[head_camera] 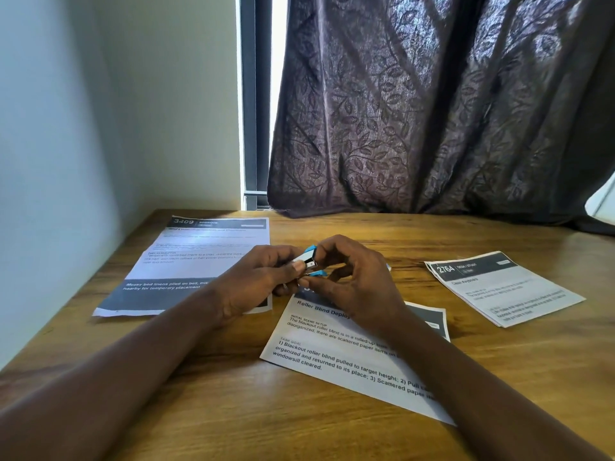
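Beneath both hands, a broad wooden table (239, 404); beyond the fingertips, a dark leaf-patterned curtain (432, 111) hanging down to the far edge. Left of the left hand (256, 281), partly tucked under its wrist, a large printed sheet (186, 261). Under the right hand (356, 277) and forearm, a second sheet (332, 354), lying askew. Well off to the right of that hand, a small stack of sheets (506, 287).

Between the two hands, raised clear of the table, a small blue stapler (307, 259) with a bright metal magazine. Gripped from both ends: left fingers curled round the rear and underside, thumb pressed along the metal; right thumb and fingers curled in, pinching at the front end. Appears hinged slightly apart — blue top, metal bar and blue base fanned out from one another.

Probably light and rigid, hard plastic over steel, not fragile. Likely slick on the polished metal and sprung at the hinge, so liable to snap shut or twist out of a loose pinch. Best held by the blue plastic sides near the rear — fingertips clear of the front mouth and the gap between the fanned parts.
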Demonstrator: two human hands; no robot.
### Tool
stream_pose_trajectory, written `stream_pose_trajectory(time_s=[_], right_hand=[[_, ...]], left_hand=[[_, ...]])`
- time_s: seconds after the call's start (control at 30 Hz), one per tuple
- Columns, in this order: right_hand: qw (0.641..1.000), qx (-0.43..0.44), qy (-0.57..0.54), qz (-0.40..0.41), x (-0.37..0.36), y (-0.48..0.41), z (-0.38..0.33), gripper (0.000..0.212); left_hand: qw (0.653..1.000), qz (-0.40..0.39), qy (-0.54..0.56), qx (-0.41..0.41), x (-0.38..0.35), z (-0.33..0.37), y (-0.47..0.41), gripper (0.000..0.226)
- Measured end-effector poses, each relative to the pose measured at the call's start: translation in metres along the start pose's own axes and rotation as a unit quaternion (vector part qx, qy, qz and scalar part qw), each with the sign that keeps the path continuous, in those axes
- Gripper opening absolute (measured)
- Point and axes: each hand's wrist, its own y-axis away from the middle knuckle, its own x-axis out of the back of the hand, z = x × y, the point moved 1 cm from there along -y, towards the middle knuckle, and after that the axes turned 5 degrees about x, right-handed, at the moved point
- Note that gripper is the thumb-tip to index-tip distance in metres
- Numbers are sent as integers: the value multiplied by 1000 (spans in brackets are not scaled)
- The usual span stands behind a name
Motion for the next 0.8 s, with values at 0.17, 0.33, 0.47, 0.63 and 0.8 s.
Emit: stream_pose_trajectory(time_s=[0.17,0.33,0.47,0.63,0.8], right_hand=[[1000,-9,-19,4,-1,-1,1,28],[1000,-5,-15,10,-1,-1,1,26],[1000,-1,-15,10,-2,-1,1,26],[1000,7,-1,11,-2,-1,0,27],[1000,-5,-30,5,-3,0,3,29]], left_hand=[[1000,-5,26,14,0,2,1,24],[1000,1,20,13,0,2,0,26],[999,-2,29,14,-1,2,0,27],[1000,4,19,16,-1,2,0,26],[1000,18,7,10,-2,1,1,25]])
